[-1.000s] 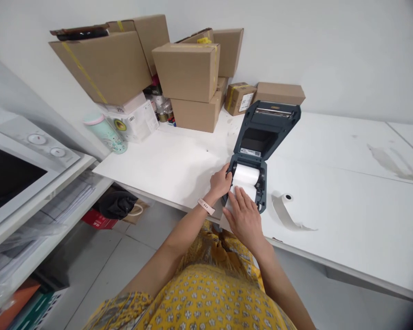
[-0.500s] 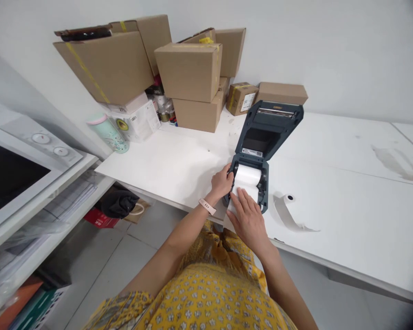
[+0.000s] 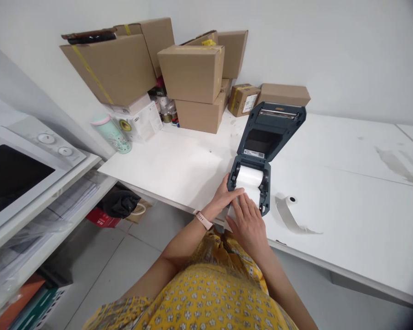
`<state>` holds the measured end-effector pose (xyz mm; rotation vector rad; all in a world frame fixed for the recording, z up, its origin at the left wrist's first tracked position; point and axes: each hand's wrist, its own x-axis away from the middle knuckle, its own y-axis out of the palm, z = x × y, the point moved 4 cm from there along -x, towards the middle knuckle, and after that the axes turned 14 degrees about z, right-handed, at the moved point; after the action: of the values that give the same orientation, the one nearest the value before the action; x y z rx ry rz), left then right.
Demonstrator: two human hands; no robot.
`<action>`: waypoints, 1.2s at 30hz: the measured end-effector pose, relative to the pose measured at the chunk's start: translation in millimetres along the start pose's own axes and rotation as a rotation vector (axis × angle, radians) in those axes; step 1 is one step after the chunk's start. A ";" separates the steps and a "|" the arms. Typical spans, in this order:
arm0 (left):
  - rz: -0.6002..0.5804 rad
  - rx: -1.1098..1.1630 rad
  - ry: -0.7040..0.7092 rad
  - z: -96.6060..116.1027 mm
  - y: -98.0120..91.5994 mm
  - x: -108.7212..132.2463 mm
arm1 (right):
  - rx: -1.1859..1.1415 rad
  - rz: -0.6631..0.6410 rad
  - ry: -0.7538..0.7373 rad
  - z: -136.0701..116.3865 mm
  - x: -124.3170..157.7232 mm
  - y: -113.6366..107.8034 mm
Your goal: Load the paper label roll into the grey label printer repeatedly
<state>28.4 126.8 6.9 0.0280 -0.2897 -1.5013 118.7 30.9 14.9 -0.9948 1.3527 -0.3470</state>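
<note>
A dark blue-grey label printer [image 3: 267,183] stands near the table's front edge with its lid [image 3: 289,130] tipped up and back. Inside it lies a white paper roll [image 3: 250,174], and its loose strip runs forward over the front. My left hand [image 3: 223,198] grips the printer's left side wall, its thumb stretched across onto the paper and its fingers partly hidden along the outside. Flat on the strip rests my right hand [image 3: 250,222], fingers straight, the tips by the left thumb. Right of the printer is a small paper roll [image 3: 292,200] with a curling tail.
Cardboard boxes [image 3: 192,73] are stacked at the back against the wall. A mint tumbler [image 3: 113,135] and a white box [image 3: 142,121] stand at the table's left end. Further left, a microwave [image 3: 27,160] sits on a shelf unit. The white table [image 3: 347,206] extends right.
My left thumb has swung from the printer's left edge across onto the paper strip. My right hand stays on the strip. The view has shifted slightly.
</note>
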 end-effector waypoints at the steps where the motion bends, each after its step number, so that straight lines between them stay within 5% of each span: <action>1: -0.022 0.011 -0.002 -0.5 -0.6 2.7 | -0.004 0.002 -0.003 -1.5 2.6 -2.8; 6: -0.027 0.066 -0.060 -6.4 -5.6 13.4 | -0.154 0.000 0.002 -0.1 14.8 -23.6; 10: -0.042 0.103 -0.001 -6.1 -4.8 16.8 | -0.334 0.106 0.126 25.2 11.0 -38.7; 15: -0.062 0.140 0.007 -6.7 -2.0 15.6 | -0.190 0.103 0.187 52.7 1.3 -29.5; 25: -0.073 0.110 -0.033 -5.0 -0.7 16.3 | -0.247 0.052 0.220 53.0 5.6 -28.1; 28: -0.062 0.068 -0.044 -5.8 -2.0 15.1 | -0.327 0.194 0.327 83.5 -29.4 -45.9; 31: -0.062 0.049 -0.062 -7.1 -2.9 13.6 | -0.283 0.456 0.408 129.8 -101.4 -69.5; 34: -0.065 0.069 -0.061 -7.8 -3.1 12.9 | -0.416 0.510 0.475 169.4 -189.2 -73.4; 36: -0.054 0.077 -0.047 -7.9 -3.5 13.0 | -0.508 0.408 0.538 183.6 -235.0 -64.4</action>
<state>27.1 112.4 0.9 0.0626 -0.3874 -1.5456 250.8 236.3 197.8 -1.0379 2.1607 0.0584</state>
